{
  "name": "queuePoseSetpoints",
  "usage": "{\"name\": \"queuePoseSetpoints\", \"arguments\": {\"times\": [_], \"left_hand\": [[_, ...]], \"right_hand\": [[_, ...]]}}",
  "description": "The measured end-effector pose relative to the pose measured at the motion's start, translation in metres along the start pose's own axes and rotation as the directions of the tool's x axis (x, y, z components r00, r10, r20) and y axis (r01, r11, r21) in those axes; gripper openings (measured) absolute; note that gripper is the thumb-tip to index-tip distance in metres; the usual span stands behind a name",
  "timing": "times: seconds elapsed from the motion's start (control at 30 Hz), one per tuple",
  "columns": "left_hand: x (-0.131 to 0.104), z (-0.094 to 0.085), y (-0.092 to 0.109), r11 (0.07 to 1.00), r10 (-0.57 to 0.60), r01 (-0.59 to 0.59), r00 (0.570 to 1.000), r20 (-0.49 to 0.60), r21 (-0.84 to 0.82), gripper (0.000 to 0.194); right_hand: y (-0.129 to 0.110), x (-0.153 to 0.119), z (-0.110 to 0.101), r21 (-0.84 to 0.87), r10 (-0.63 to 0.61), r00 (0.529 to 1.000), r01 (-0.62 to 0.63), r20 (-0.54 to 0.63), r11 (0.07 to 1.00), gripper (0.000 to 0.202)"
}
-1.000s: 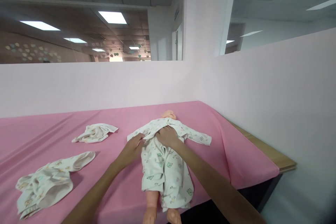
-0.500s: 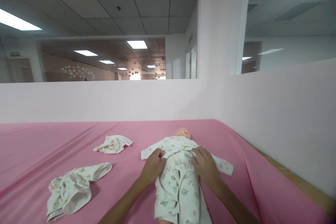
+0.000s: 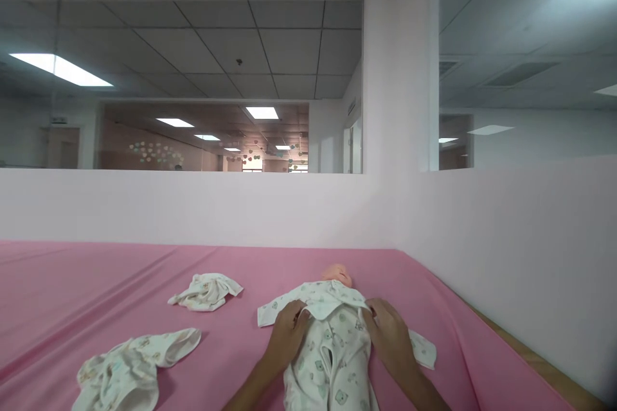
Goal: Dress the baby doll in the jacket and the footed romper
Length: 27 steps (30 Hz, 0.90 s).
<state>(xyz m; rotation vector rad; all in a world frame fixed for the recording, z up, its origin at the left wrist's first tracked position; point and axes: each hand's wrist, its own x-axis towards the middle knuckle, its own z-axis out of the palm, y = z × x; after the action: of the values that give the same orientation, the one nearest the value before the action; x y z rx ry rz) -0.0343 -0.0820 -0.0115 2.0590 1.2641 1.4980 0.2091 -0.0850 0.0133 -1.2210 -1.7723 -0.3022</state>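
Note:
A baby doll lies on its back on the pink sheet, dressed in a white printed romper. My left hand rests flat on the doll's left side, fingers on the cloth below the sleeve. My right hand lies flat on the doll's other side, by its outstretched sleeve. Neither hand visibly grips anything. The doll's legs are below the frame's edge.
A small crumpled white garment lies left of the doll. A larger crumpled printed garment lies at the near left. White partition walls bound the bed at the back and right, with a wooden edge on the right.
The view has tilted upward, so the doll sits lower in the frame. My right hand moved from the doll's chest to its right side; my left hand shifted onto its left side.

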Motion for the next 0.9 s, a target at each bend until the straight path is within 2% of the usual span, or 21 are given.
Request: {"name": "queuePoseSetpoints", "arguments": {"times": [0.1,0.2,0.33,0.53,0.63,0.73,0.8,0.83,0.87,0.9], "left_hand": [[-0.008,-0.004,0.003,0.991,0.109,-0.115,0.990,0.084,0.064,0.019],[-0.015,-0.008,0.008,0.979,0.148,-0.167,0.976,0.158,0.120,0.010],[-0.017,-0.010,0.014,0.980,0.163,-0.183,0.964,0.211,0.076,0.011],[-0.014,-0.009,0.015,0.986,0.119,-0.145,0.957,0.263,0.081,0.021],[-0.014,-0.010,0.016,0.994,0.086,-0.101,0.961,0.261,0.046,0.033],[-0.013,-0.011,0.015,1.000,0.003,0.002,0.967,0.256,-0.017,0.039],[-0.012,-0.010,0.010,0.994,-0.089,0.100,0.975,0.202,-0.047,0.040],[-0.011,-0.009,0.006,0.987,-0.137,0.148,0.978,0.155,-0.061,0.039],[-0.010,-0.008,0.001,0.979,-0.183,0.191,0.978,0.101,-0.076,0.039],[-0.009,-0.007,-0.005,0.969,-0.226,0.229,0.973,0.043,-0.090,0.038]], "right_hand": [[-0.005,-0.024,0.003,-0.038,-0.193,0.981,0.194,0.025,0.980,0.021],[-0.004,-0.048,0.009,-0.058,-0.262,0.965,0.262,0.017,0.963,0.017],[-0.007,-0.062,0.012,0.045,-0.217,0.975,0.215,0.053,0.976,0.020],[-0.044,-0.048,0.015,0.116,-0.165,0.982,0.153,0.095,0.981,0.021],[-0.061,-0.047,0.015,0.156,-0.161,0.978,0.139,0.134,0.978,0.021],[-0.065,-0.049,0.011,0.275,-0.175,0.967,0.121,0.184,0.954,0.022],[-0.056,-0.044,0.009,0.372,-0.058,0.987,-0.002,0.151,0.928,0.023],[-0.048,-0.040,0.009,0.412,0.062,0.990,-0.109,0.125,0.905,0.023],[-0.038,-0.035,0.010,0.450,0.212,0.971,-0.237,0.106,0.861,0.023],[-0.026,-0.030,0.013,0.477,0.364,0.926,-0.366,0.101,0.799,0.023]]}}
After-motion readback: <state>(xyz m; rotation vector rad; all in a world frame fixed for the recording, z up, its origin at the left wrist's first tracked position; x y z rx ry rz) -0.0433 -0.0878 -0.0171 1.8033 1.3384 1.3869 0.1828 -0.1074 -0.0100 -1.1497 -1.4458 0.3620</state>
